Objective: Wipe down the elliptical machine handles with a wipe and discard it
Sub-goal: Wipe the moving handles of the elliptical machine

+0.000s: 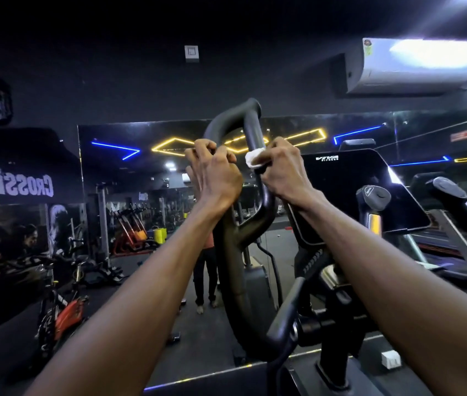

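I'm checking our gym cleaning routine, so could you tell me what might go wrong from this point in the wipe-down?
The wipe is a small wad pinched in the right hand against the looped handle, so it may slip out or skip parts of the bar. The left hand grips the same handle bare, so the patch under it may stay unwiped. The other handle looks untouched and could be forgotten.
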Action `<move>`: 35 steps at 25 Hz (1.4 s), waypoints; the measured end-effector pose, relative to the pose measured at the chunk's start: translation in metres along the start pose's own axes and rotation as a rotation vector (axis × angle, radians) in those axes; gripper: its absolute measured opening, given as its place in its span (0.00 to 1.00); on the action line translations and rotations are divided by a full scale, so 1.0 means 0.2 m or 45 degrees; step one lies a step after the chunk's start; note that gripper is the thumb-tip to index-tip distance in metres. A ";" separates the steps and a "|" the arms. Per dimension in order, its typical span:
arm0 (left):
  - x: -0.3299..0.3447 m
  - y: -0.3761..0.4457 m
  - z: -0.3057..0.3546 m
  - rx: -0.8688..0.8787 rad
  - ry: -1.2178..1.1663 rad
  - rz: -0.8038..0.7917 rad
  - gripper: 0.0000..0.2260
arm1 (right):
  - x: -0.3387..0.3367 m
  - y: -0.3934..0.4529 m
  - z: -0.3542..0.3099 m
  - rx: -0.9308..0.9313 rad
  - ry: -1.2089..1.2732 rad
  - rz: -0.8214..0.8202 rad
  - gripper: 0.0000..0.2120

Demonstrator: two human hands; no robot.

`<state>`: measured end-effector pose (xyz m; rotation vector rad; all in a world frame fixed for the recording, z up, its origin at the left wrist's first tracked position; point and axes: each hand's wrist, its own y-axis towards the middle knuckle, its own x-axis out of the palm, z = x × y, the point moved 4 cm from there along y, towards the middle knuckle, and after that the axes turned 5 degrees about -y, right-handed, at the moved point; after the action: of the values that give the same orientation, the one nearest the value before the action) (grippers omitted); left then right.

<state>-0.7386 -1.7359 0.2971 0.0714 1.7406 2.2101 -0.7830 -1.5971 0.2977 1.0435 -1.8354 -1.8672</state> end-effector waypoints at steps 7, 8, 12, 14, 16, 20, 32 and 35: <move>0.04 0.15 -0.03 0.060 0.050 -0.140 0.11 | 0.05 0.09 -0.01 0.044 -0.104 0.133 0.12; 0.05 0.17 -0.04 0.055 0.033 -0.156 0.11 | 0.06 0.12 0.00 0.065 -0.118 0.122 0.12; 0.08 0.23 -0.06 0.081 0.023 -0.158 0.09 | 0.10 -0.07 0.00 -0.041 -0.142 0.203 0.16; 0.08 0.25 -0.05 0.101 0.033 -0.159 0.09 | 0.10 0.03 -0.02 -0.033 -0.150 0.206 0.15; 0.09 0.27 -0.05 0.095 0.016 -0.193 0.10 | 0.09 0.15 -0.04 0.005 -0.114 0.129 0.14; 0.11 0.31 -0.05 0.125 0.005 -0.234 0.10 | 0.11 0.00 -0.03 -0.115 -0.161 0.132 0.21; 0.14 0.42 -0.05 0.116 -0.123 -0.224 0.14 | 0.17 0.28 -0.01 0.006 -0.223 0.100 0.20; 0.13 0.41 -0.07 0.087 -0.198 -0.221 0.14 | 0.18 0.36 -0.02 0.063 -0.132 0.059 0.17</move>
<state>-0.7855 -1.7579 0.3685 0.1015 1.6709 1.9675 -0.8241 -1.6327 0.3570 0.9278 -1.9562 -1.8908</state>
